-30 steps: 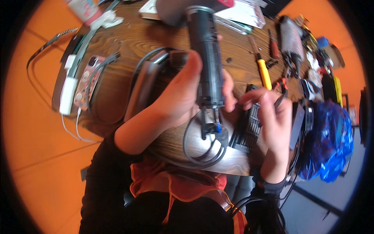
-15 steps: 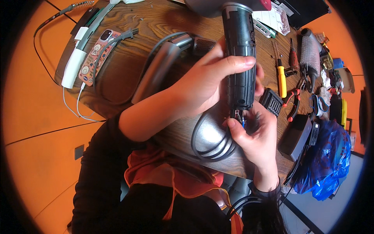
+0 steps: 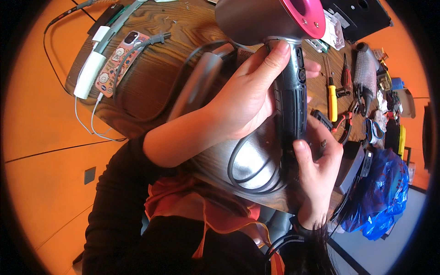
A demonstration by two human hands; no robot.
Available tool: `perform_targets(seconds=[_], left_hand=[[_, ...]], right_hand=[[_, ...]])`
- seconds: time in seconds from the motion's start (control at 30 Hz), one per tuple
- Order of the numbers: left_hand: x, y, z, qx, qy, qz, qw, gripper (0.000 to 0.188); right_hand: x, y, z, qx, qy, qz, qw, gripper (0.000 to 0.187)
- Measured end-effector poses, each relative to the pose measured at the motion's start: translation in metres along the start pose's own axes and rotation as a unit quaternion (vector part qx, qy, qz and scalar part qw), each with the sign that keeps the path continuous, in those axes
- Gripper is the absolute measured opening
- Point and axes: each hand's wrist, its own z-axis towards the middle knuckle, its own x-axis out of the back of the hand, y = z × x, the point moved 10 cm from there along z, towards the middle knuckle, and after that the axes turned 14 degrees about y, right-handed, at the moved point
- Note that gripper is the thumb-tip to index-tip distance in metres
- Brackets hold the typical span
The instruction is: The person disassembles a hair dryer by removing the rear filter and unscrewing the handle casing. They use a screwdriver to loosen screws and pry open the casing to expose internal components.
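- Two hands are set at one hair dryer [image 3: 250, 20], which is held over a dark wooden table [image 3: 183, 23].
- By the left hand [image 3: 245, 98], the dryer's black handle [image 3: 292, 107] is clasped near its top, with the thumb laid along the near side and fingertips showing past the far side.
- By the right hand [image 3: 318, 162], the handle's lower end is met at the thumb; whether it is firmly gripped there cannot be told.
- Just left of the dryer's handle, a grey tube [image 3: 196, 87] is seen, blurred.
- Below and left of the handle, loops of grey cord [image 3: 230, 170] are spread.
- Well left of the dryer, a phone in a patterned case [image 3: 110, 75] is crossed by a cable ending in a grey plug [image 3: 156, 39].
- To the dryer's right, a yellow-handled screwdriver [image 3: 332, 103] is laid, then a bubble-wrapped cylinder [image 3: 365, 75].
- Well to the dryer's right and lower, a blue plastic bag [image 3: 380, 197] is bunched.
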Motion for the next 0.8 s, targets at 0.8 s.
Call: perform_targets(seconds=[0.8], left_hand=[[-0.008,0.051,-0.001,-0.155,-0.031,0.045,0.986,0.037]], right_hand=[[0.009,-0.007,-0.002,0.036,-0.056,-0.02,0.998,0.051]])
